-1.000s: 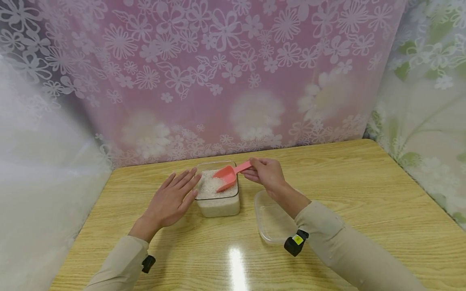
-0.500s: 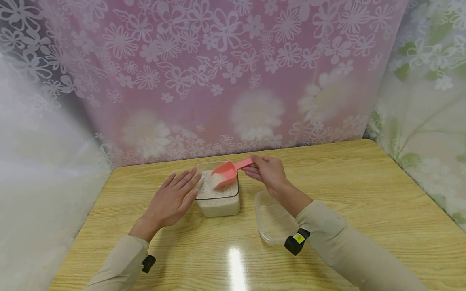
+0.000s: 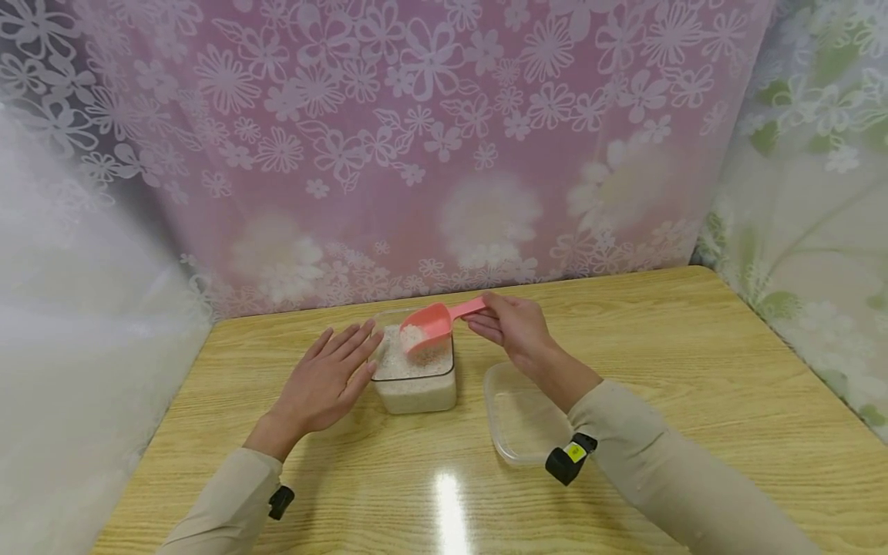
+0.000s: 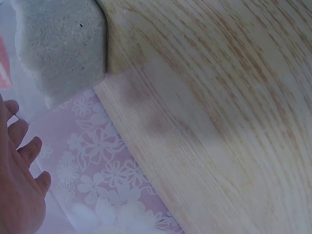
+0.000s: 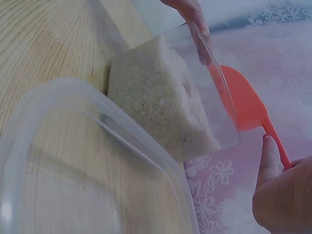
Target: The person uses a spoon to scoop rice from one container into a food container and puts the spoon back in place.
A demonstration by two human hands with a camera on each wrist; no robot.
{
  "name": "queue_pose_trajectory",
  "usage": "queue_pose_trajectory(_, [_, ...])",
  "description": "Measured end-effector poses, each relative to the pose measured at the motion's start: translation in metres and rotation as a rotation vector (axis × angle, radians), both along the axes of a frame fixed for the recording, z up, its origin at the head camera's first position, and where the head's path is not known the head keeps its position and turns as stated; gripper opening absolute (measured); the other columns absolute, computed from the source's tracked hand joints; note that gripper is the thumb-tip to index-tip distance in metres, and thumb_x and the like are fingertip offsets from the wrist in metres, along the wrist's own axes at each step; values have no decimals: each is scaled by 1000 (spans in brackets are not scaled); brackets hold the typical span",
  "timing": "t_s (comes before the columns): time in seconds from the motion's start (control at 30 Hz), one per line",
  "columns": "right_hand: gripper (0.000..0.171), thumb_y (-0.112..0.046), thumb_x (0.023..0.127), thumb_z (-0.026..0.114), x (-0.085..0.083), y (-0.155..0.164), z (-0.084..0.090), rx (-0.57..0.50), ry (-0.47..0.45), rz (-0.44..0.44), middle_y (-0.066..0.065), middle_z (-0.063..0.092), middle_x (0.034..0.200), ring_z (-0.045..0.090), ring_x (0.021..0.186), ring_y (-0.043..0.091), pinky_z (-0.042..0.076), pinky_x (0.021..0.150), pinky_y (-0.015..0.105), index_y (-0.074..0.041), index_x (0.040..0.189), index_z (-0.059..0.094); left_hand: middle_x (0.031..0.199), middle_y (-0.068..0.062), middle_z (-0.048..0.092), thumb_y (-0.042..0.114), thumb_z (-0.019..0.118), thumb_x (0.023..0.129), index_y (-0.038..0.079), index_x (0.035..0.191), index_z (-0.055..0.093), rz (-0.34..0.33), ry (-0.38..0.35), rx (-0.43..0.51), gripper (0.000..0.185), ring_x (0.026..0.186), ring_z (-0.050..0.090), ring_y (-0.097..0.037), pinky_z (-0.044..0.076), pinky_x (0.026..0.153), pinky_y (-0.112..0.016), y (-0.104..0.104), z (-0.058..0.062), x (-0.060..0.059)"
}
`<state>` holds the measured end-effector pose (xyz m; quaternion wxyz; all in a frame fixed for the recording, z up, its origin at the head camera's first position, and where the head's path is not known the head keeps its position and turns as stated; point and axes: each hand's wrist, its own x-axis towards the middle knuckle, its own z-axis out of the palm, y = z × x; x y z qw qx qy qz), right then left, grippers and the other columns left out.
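Note:
A transparent square container [image 3: 419, 397] holds white rice [image 3: 390, 361] to below its rim. My left hand [image 3: 329, 381] has its fingers stretched out, fingertips at the container's left rim. In the left wrist view its fingers [image 4: 30, 150] are spread beside the wall. My right hand [image 3: 516, 333] pinches the handle of a pink scoop [image 3: 437, 322]. The scoop's bowl is over the container's mouth and carries a heap of rice at its front. In the right wrist view, the scoop [image 5: 243, 97] is at the rim, partly seen through the wall.
A second transparent plastic container [image 3: 499, 432] stands right of the rice, partly hidden under my right forearm. Both stand on a wood-grain table [image 3: 375, 493]. A pink floral curtain [image 3: 416, 193] hangs behind the table's back edge.
The scoop has risen out of the rice and levelled, gathering rice in its bowl. My right hand has moved slightly right. My left hand has stayed put.

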<state>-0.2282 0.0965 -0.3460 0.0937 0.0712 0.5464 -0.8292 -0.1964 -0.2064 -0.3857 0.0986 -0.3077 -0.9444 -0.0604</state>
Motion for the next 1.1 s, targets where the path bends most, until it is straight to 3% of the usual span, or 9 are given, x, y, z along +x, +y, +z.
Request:
queue_pose_trajectory(0.53, [38, -15, 101, 50, 3, 14, 3, -95, -54, 18, 10, 72, 85, 70, 81, 16, 53, 82, 28, 11, 129, 49, 157, -1, 21, 45, 27, 104, 21, 152, 29, -28, -21, -2, 54, 143, 17, -21, 8, 115, -47, -2, 3, -2])
queue_pose_trajectory(1.1, [19, -15, 99, 54, 12, 52, 6, -194, -71, 60, 14, 72, 88, 71, 82, 19, 53, 81, 29, -2, 100, 67, 158, 4, 15, 46, 27, 104, 23, 152, 29, -25, -32, 4, 53, 143, 16, -20, 7, 115, -47, -5, 1, -5])
